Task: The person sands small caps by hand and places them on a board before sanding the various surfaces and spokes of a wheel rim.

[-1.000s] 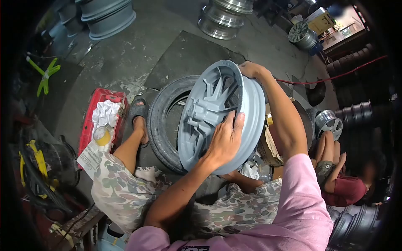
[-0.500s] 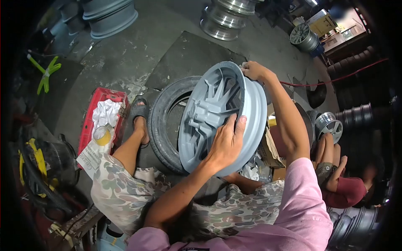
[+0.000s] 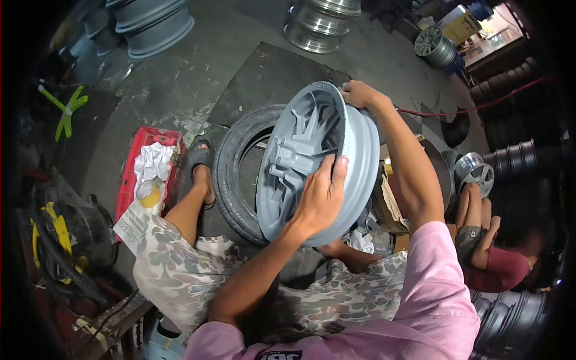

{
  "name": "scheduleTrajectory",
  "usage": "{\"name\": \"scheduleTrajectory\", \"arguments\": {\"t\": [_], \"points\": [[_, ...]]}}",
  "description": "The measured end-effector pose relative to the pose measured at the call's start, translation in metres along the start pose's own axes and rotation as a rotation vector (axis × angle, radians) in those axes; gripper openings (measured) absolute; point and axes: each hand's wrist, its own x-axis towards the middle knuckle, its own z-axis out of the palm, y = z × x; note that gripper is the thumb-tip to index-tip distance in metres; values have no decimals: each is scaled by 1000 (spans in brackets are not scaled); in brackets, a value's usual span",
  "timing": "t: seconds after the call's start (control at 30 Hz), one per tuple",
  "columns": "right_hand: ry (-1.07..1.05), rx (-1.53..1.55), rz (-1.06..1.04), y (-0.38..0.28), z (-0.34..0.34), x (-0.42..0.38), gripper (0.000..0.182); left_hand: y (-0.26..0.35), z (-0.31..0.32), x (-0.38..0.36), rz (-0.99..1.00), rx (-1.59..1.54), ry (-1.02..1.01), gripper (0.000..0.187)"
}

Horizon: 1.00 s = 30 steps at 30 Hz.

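Observation:
A grey wheel rim point(image 3: 360, 174) stands tilted on its edge between my legs, its spokes facing left. My left hand point(image 3: 318, 201) grips the near part of its lip, thumb over the edge. At the top of the rim, my right hand point(image 3: 360, 96) is closed round the far edge, its fingertips partly hidden. A black tire point(image 3: 231, 174) lies flat on the floor behind and to the left of the rim, which covers part of it.
A red crate point(image 3: 129, 174) with white cloth and a tape roll point(image 3: 148, 195) stands at left. Stacked rims point(image 3: 318, 30) are at the back. A hose point(image 3: 504, 99) runs at right, near cardboard point(image 3: 390, 204) and another seated person point(image 3: 501, 267).
The rim has turned slightly, so its spoked face shows narrower and its outer barrel wider. Both hands have moved a little with it and keep their hold.

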Motion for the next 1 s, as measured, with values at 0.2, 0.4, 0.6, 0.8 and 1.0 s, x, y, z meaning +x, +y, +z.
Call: {"name": "scheduleTrajectory", "arguments": {"t": [0.2,0.4,0.6,0.8,1.0], "points": [[556,52,-39,-39,13,-131,33,-5,8,0,52,3,21,45],[833,-31,225,-177,119,-322,37,-17,17,-3,25,10,11,56],[784,315,313,-190,136,-388,32,-25,1,16,-157,-50,-248,72],[912,594,213,-168,93,-364,28,17,-22,18,-306,-456,-211,70],[1089,274,-117,-124,-13,-273,28,45,-48,64,-445,-786,-265,65]]}}
